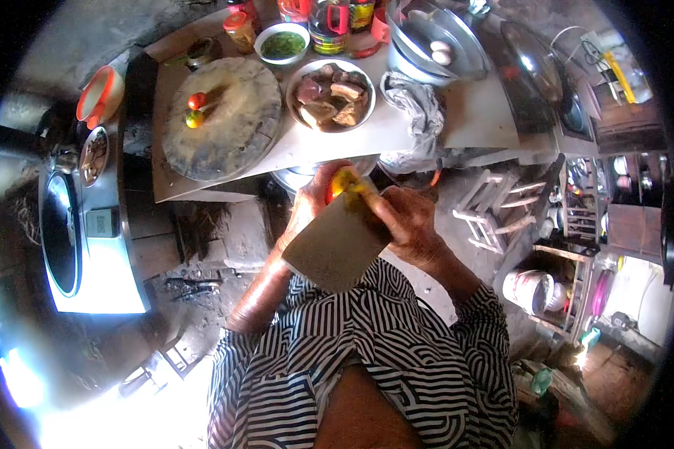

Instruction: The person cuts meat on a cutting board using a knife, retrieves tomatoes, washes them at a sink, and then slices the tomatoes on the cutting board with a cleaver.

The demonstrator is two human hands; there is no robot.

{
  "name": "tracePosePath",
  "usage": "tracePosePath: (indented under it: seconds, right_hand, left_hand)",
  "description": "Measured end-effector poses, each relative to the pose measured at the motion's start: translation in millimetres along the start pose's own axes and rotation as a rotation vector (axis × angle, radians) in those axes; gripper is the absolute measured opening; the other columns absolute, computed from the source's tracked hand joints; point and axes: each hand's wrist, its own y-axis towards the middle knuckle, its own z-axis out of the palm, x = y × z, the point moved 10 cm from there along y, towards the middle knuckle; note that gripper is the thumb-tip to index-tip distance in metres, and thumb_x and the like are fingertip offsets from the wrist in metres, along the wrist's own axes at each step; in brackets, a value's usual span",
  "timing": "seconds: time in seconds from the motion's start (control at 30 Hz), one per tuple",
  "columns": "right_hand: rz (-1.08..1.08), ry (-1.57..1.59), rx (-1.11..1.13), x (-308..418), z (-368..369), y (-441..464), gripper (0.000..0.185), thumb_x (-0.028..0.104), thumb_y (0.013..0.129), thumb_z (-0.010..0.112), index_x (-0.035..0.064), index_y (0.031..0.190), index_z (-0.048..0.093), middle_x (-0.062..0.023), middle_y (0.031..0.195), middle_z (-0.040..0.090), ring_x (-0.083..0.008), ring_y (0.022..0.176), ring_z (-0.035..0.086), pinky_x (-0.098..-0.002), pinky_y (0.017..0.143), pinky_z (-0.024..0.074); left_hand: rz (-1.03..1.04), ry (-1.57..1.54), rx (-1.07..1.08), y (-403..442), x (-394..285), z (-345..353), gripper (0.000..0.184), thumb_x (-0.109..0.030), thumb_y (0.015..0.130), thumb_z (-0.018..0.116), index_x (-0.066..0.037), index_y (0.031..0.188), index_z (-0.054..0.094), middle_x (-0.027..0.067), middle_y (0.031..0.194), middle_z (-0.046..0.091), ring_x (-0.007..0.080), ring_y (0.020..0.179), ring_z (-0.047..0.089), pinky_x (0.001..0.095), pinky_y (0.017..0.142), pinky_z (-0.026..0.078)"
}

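Observation:
In front of my body, just off the table's near edge, my left hand [313, 193] is wrapped round a red and yellow-green tomato [343, 183]. My right hand [410, 223] grips a cleaver [337, 243], its wide grey blade pointing back toward me. The handle is hidden in my fingers, and the blade's upper end is close against the tomato; whether it cuts in cannot be made out. Two small tomatoes, one red [197, 101] and one greenish [195, 119], lie on the round chopping board [240, 142] on the table.
On the table [472, 127] stand a bowl of meat chunks [352, 91], a bowl of chopped greens [283, 46], a metal basin with eggs [419, 67] and a crumpled plastic bag [419, 112]. A stove with a wok [60, 232] is at left, a wooden chair [494, 209] at right.

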Motion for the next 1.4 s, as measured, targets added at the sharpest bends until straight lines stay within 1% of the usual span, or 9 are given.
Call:
tracePosePath:
  seconds: [0.4,0.87,0.93,1.0,1.07,1.1,1.13,1.2,1.4]
  right_hand:
    - [0.268,-0.021,0.001,-35.0,4.9,-17.5,0.060,0.019,0.054,0.063,0.0054,0.111,0.048,-0.0062,0.069,0.047,-0.0220,0.058,0.051,-0.0313,0.051,0.0411]
    - [0.408,-0.022,-0.067,-31.6,2.4,-42.5,0.051,0.014,0.060,0.063,0.0029,0.107,0.048,-0.0109,0.072,0.050,-0.0285,0.060,0.054,-0.0342,0.051,0.0440]
    - [0.461,0.018,-0.062,-39.6,9.9,-61.6,0.049,0.013,0.061,0.063,0.0031,0.106,0.048,-0.0127,0.073,0.052,-0.0310,0.061,0.055,-0.0353,0.052,0.0445]
    - [0.745,0.116,0.017,-71.2,27.2,-98.2,0.045,-0.001,0.063,0.059,0.0066,0.106,0.049,-0.0175,0.085,0.058,-0.0366,0.073,0.057,-0.0408,0.060,0.0465]
    - [0.857,-0.048,0.137,-103.2,48.6,-147.8,0.040,-0.001,0.063,0.056,0.0079,0.101,0.048,-0.0181,0.083,0.057,-0.0380,0.073,0.056,-0.0428,0.060,0.0459]
    - [0.831,-0.104,0.185,-109.9,51.0,-158.4,0.038,-0.001,0.063,0.056,0.0068,0.099,0.049,-0.0172,0.083,0.057,-0.0366,0.073,0.057,-0.0423,0.060,0.0456]
    - [0.807,-0.157,0.233,-114.9,51.9,-167.8,0.037,-0.001,0.062,0.056,0.0057,0.098,0.049,-0.0164,0.083,0.057,-0.0351,0.072,0.057,-0.0418,0.059,0.0454]
    - [0.686,-0.202,0.197,-117.2,40.6,-167.2,0.036,-0.001,0.061,0.057,0.0048,0.096,0.049,-0.0157,0.082,0.057,-0.0331,0.072,0.057,-0.0405,0.060,0.0454]
    - [0.431,-0.347,0.235,-100.2,26.4,-140.6,0.029,0.000,0.062,0.055,0.0028,0.090,0.049,-0.0127,0.077,0.056,-0.0285,0.071,0.057,-0.0370,0.061,0.0443]
  left_hand:
    - [0.174,0.209,-0.029,-13.6,-14.7,10.2,0.070,-0.029,0.063,0.071,-0.008,0.119,0.034,0.0138,0.098,0.058,0.0293,0.087,0.060,0.0338,0.072,0.048]
    - [0.204,0.013,0.021,-15.9,-5.1,43.4,0.075,-0.021,0.062,0.072,-0.001,0.121,0.030,0.0116,0.106,0.047,0.0192,0.098,0.048,0.0315,0.085,0.041]
    - [0.244,0.461,0.062,-15.6,4.4,56.5,0.071,-0.017,0.062,0.072,0.000,0.119,0.033,0.0129,0.099,0.053,0.0212,0.091,0.054,0.0320,0.080,0.045]
    - [-0.016,0.227,0.069,-29.6,11.9,58.9,0.059,-0.014,0.066,0.070,-0.002,0.114,0.039,0.0133,0.096,0.056,0.0237,0.089,0.058,0.0330,0.075,0.048]
    - [0.299,0.250,0.055,-41.7,0.7,71.0,0.053,-0.013,0.069,0.068,-0.006,0.114,0.041,0.0111,0.096,0.056,0.0245,0.089,0.057,0.0332,0.076,0.048]
    - [-0.176,-0.487,0.207,-41.4,39.4,82.5,0.052,-0.014,0.070,0.068,-0.004,0.113,0.040,0.0100,0.095,0.055,0.0229,0.086,0.057,0.0319,0.075,0.049]
    - [-0.694,-1.214,-0.020,-58.8,75.8,89.5,0.052,-0.014,0.071,0.068,-0.002,0.113,0.039,0.0090,0.094,0.055,0.0213,0.084,0.057,0.0307,0.075,0.049]
    - [-0.176,-0.269,0.072,-42.6,70.2,49.7,0.053,-0.025,0.071,0.069,-0.002,0.111,0.043,0.0079,0.096,0.054,0.0198,0.084,0.056,0.0310,0.081,0.047]
    - [-0.438,-1.126,0.333,-24.9,46.8,99.8,0.053,-0.027,0.072,0.062,0.002,0.112,0.043,0.0172,0.099,0.054,0.0305,0.093,0.055,0.0419,0.084,0.044]
